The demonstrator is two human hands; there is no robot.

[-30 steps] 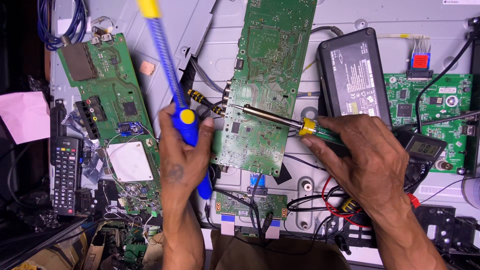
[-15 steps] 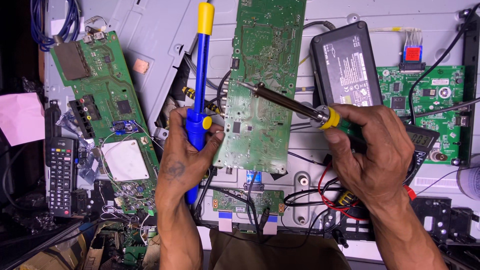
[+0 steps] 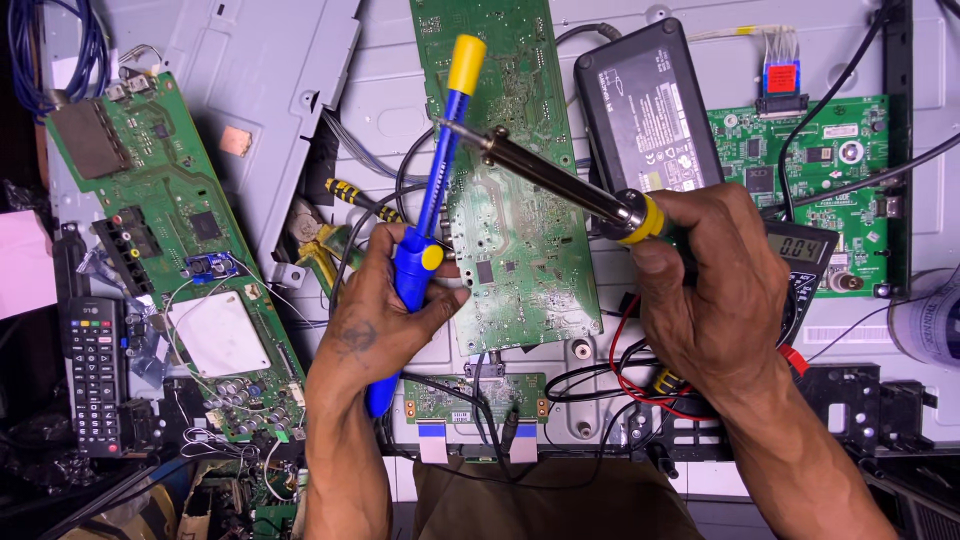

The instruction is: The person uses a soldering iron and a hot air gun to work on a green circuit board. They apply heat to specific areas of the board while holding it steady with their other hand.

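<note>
The grey metal back panel (image 3: 300, 90) carries everything; on it, under both tools, lies the long green circuit board (image 3: 520, 220), its lower edge near the person. The right hand (image 3: 715, 290) is closed around the yellow collar of the soldering iron (image 3: 560, 180), whose tip reaches up and left to the board's upper left margin. The left hand (image 3: 385, 320) is wrapped about the blue desoldering pump (image 3: 425, 235), thumb beside its yellow button, yellow plunger end raised just left of the iron tip. Judged step: heating a joint for solder removal; the next move seems to call for the pump's nozzle close at the heated spot. Room is tight: the black power brick (image 3: 650, 110) sits just above the right grip, a multimeter (image 3: 805, 255) touches behind it, and red and black leads (image 3: 640, 385) lie below.
</note>
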